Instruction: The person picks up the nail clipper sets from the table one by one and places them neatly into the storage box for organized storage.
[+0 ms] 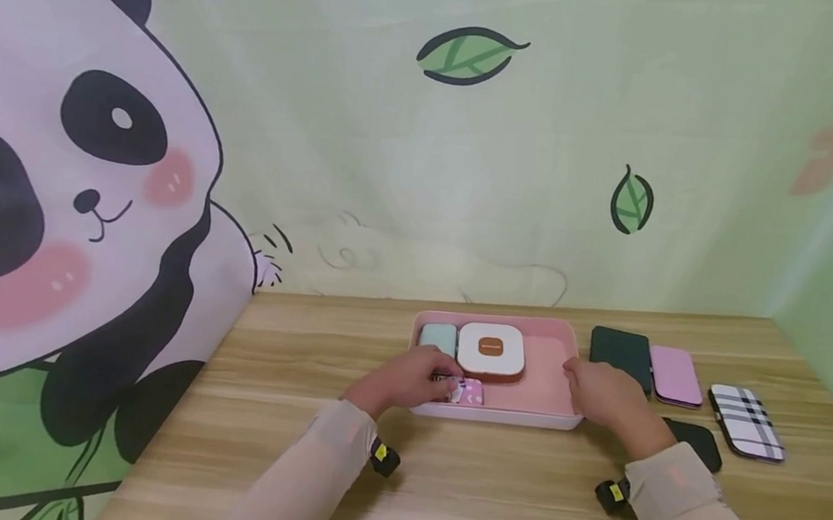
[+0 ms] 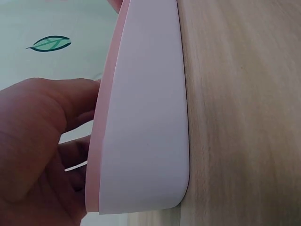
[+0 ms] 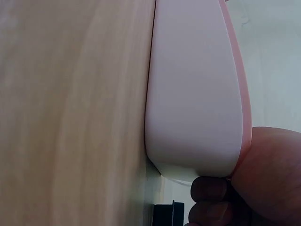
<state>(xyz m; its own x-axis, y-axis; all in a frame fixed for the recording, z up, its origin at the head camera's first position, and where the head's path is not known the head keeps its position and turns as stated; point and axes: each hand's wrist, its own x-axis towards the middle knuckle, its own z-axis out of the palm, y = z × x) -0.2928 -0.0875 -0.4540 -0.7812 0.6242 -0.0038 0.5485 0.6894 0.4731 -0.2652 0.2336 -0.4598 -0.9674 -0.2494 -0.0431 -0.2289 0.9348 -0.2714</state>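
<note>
A pink tray with white outer walls (image 1: 545,364) lies on the wooden table. My left hand (image 1: 408,378) reaches over its front left corner, thumb and fingers around the left end of a small pink patterned case (image 1: 471,392). In the left wrist view the tray wall (image 2: 143,103) hides those fingertips. A mint-green case (image 1: 439,337) and a rounded white box with a brown label (image 1: 490,359) also sit in the tray. My right hand (image 1: 609,393) grips the tray's right rim; in the right wrist view, curled fingers (image 3: 209,189) press against the corner.
Right of the tray lie a dark green case (image 1: 620,357), a pink-purple case (image 1: 676,375), a plaid case (image 1: 747,422) and a black case (image 1: 700,445) partly behind the right wrist. A panda-printed cloth (image 1: 470,173) hangs behind the table (image 1: 484,493).
</note>
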